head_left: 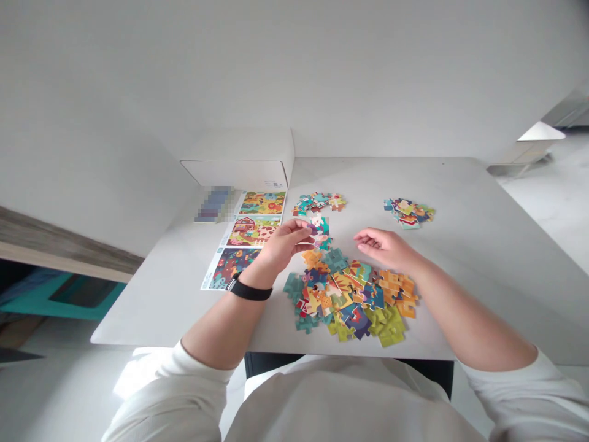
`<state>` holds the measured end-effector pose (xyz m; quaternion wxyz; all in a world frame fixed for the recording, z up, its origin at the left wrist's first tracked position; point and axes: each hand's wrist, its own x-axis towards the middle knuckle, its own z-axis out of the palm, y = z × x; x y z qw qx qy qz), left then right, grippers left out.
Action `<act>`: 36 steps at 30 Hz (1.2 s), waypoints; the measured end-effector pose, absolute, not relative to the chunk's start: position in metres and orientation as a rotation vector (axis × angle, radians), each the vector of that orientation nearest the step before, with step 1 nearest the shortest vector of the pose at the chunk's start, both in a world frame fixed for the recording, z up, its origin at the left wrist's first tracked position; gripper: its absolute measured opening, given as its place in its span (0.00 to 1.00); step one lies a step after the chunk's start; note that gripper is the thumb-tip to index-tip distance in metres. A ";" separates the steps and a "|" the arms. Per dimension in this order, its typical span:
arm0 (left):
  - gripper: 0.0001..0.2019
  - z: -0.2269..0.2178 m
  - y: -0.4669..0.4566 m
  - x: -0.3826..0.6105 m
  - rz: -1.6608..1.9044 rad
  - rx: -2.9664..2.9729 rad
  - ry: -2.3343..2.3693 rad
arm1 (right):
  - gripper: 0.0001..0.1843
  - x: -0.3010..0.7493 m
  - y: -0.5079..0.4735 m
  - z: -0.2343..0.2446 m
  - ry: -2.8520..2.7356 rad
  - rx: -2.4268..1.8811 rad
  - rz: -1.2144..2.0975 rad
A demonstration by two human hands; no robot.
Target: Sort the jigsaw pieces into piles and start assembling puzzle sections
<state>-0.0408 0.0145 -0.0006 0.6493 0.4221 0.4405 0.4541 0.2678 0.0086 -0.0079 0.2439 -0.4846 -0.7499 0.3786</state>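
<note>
White table [469, 215], big jigsaw heap [354, 294] near its front edge; beyond it my right hand [384, 245] is half-curled, can't tell if holding anything, and my left hand [285, 242] pinches a teal-and-purple jigsaw piece [321, 226]. Best pinched lightly by the rim, print uncovered. Open room lies right of my right forearm; heap's near pieces could slip off the front.

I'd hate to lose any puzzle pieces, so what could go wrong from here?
The large heap of flat, multicoloured jigsaw pieces lies near the front edge of the white table; a brushing forearm might push some off.

The small pile of mostly teal, red and yellow jigsaw pieces sits just beyond the left hand, close to the large heap, so the two could get mixed.
</note>
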 end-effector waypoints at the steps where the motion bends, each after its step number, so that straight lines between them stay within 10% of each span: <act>1: 0.19 0.000 0.010 -0.034 1.011 0.972 0.984 | 0.14 0.261 0.004 -0.005 -1.992 -1.274 1.113; 7: 0.20 -0.002 -0.011 -0.008 0.910 1.102 0.979 | 0.20 0.231 -0.012 0.002 -1.664 -1.159 1.452; 18: 0.18 0.005 0.002 -0.031 1.002 1.176 1.076 | 0.26 0.366 0.057 0.007 -1.216 -1.756 0.782; 36: 0.13 -0.008 0.014 -0.054 0.669 2.163 1.619 | 0.20 0.337 0.046 -0.011 -2.014 -1.925 0.484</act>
